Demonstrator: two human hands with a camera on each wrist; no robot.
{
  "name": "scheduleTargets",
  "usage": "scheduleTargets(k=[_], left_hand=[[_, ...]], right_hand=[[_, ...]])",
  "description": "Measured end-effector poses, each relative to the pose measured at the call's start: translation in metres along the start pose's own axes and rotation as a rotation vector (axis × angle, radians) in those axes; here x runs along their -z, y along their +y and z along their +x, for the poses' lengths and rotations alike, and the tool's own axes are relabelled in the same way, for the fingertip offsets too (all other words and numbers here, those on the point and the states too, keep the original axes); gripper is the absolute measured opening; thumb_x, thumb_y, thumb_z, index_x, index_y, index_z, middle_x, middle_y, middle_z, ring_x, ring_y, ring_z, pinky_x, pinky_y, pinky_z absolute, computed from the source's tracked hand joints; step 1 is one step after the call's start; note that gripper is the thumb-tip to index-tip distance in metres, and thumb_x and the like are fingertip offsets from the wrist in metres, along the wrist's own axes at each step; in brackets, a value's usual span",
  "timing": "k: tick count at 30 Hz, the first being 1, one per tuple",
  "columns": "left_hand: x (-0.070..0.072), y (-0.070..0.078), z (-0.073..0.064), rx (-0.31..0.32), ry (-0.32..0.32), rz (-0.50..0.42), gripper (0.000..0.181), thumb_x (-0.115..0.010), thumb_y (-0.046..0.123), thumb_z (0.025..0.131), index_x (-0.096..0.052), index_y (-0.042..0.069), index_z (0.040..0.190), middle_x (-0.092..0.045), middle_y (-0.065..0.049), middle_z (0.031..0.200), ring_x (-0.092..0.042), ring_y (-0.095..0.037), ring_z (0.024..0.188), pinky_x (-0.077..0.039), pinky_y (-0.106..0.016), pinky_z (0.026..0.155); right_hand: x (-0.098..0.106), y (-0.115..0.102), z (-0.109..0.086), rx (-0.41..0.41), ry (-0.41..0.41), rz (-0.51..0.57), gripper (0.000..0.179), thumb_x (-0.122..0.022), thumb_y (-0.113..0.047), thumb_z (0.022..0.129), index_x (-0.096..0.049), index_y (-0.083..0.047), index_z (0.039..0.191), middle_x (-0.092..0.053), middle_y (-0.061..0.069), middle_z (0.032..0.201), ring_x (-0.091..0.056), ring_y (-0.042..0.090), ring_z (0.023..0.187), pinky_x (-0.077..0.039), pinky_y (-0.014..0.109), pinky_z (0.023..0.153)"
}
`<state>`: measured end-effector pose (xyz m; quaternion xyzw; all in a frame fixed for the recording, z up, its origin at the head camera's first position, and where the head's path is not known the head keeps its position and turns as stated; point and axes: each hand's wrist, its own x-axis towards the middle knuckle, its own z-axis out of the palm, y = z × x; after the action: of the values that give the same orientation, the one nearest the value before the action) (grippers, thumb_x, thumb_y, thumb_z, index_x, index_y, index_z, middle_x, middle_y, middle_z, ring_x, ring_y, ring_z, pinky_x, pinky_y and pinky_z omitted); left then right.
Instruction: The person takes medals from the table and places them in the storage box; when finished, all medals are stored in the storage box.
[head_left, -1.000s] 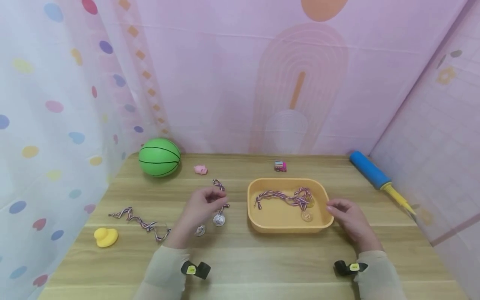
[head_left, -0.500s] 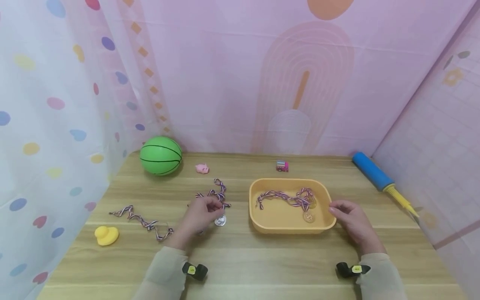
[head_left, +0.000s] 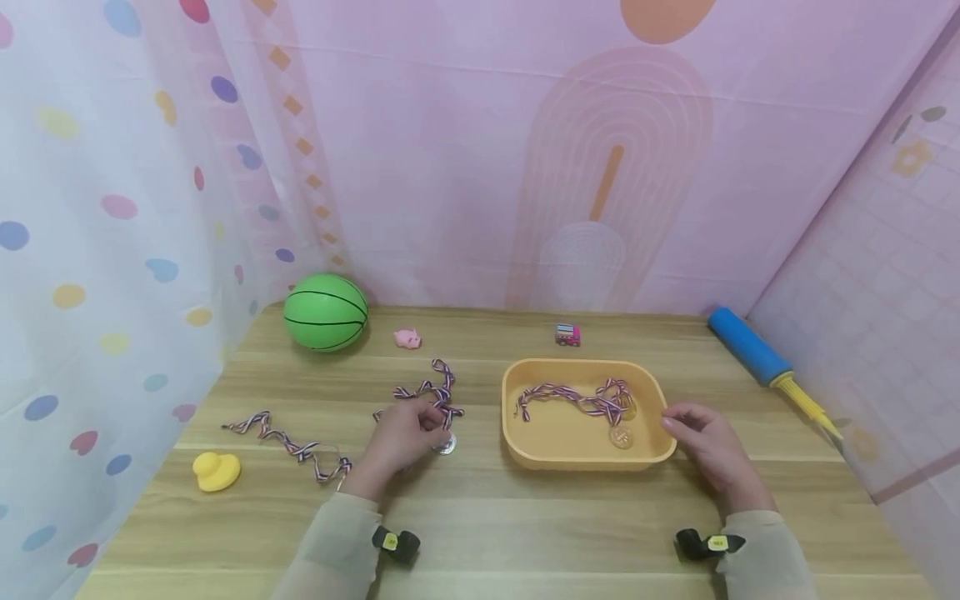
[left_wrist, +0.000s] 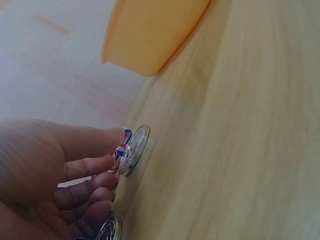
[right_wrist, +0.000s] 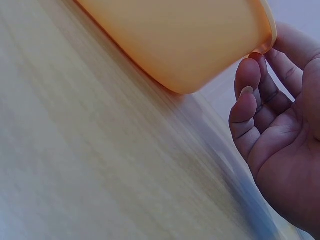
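Observation:
My left hand is low over the table, its thumb and index finger pinching the striped ribbon of a silver medal. A second silver medal lies under the curled lower fingers, mostly hidden by the hand in the head view. More tangled ribbon spreads behind the hand. On the right side, my right hand grips the rim of a yellow-orange plastic basin between thumb and fingers. Inside the basin lie striped ribbons and a gold-coloured medal.
Another twisted striped ribbon lies at left, near a yellow rubber duck. Along the back are a green ball, a pink toy pig and a small toy truck. A blue and yellow pump lies at far right.
My left hand has come down and slightly nearer to the silver medal's ribbon and now pinches it. The right hand keeps its hold on the basin rim.

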<state>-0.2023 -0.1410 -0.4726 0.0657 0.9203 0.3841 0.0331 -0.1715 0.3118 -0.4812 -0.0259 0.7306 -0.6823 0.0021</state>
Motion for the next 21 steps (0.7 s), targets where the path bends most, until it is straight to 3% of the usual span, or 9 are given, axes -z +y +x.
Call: scheduleTargets(k=[11,21], left_hand=[[-0.0013,-0.0002,0.0002,-0.002,-0.009,0.106,0.032,-0.085,0.032,0.068,-0.071,0.013,0.09,-0.065,0.002,0.088,-0.058,-0.019,0.084,-0.048,-0.042,0.079],[-0.0017,0.0008,-0.001,-0.013,-0.033,0.129,0.037,-0.087,0.033,0.063,-0.07,0.015,0.089,-0.063,0.004,0.086,-0.057,-0.017,0.082,-0.048,-0.041,0.08]], right_hand=[[0.0005,-0.0003,0.0001,-0.014,0.0,0.0,0.014,-0.063,-0.005,0.092,-0.065,0.005,0.101,-0.066,-0.001,0.093,-0.061,0.01,0.082,-0.054,0.024,0.07],[0.0004,-0.0007,0.0,-0.008,0.003,0.005,0.009,-0.062,-0.005,0.093,-0.068,-0.001,0.099,-0.065,-0.003,0.092,-0.06,0.009,0.082,-0.053,0.023,0.068]])
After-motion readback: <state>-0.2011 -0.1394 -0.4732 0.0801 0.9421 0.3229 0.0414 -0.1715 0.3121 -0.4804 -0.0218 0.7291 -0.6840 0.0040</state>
